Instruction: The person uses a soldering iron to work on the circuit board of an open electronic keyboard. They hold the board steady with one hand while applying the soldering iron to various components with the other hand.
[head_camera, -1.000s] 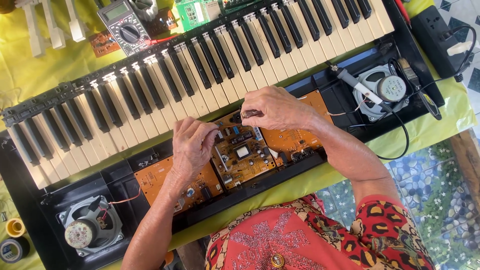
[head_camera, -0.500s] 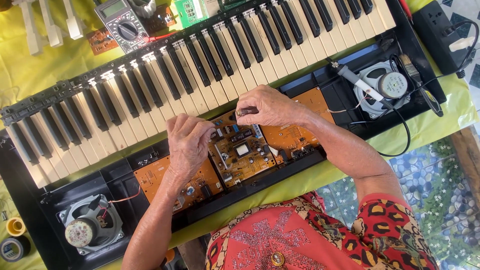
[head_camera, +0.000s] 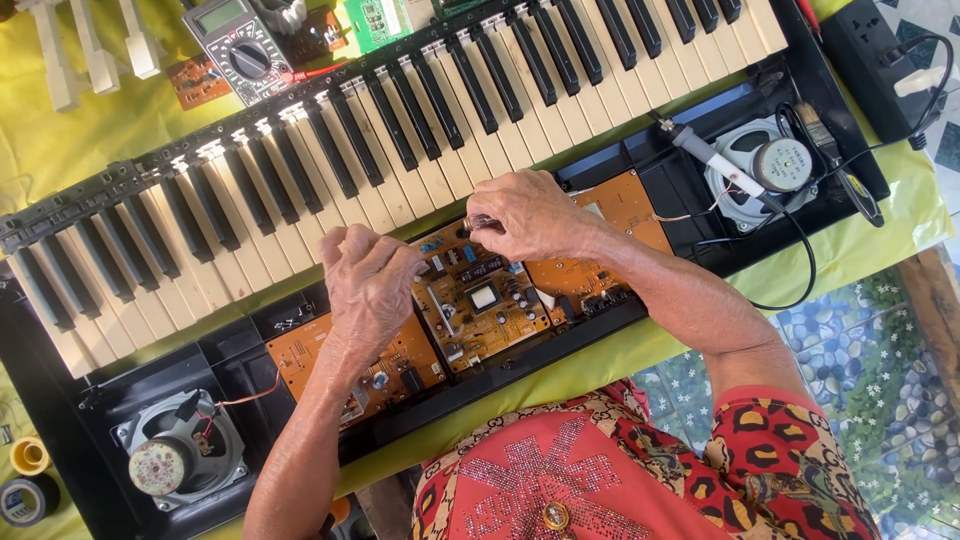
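An opened electronic keyboard (head_camera: 300, 160) lies across a yellow-green cloth, its key bed above an exposed black base. My left hand (head_camera: 368, 280) rests, fingers curled, on the orange circuit board (head_camera: 480, 300) at its left edge. My right hand (head_camera: 528, 215) pinches a small dark screwdriver handle (head_camera: 483, 224) at the board's upper edge, next to the white keys. Another orange board (head_camera: 610, 215) lies partly under my right wrist, and a third (head_camera: 300, 355) sits below my left hand.
Round speakers sit at each end of the base (head_camera: 175, 455) (head_camera: 770, 165). A soldering iron (head_camera: 712, 162) lies by the right speaker. A multimeter (head_camera: 240, 45), small boards and loose white keys (head_camera: 95, 45) lie at the top. A power strip (head_camera: 885, 60) is top right, tape rolls (head_camera: 25, 480) bottom left.
My right hand has shifted slightly along the board's upper edge, still pinching the small tool. My left hand has stayed on the board's left edge.
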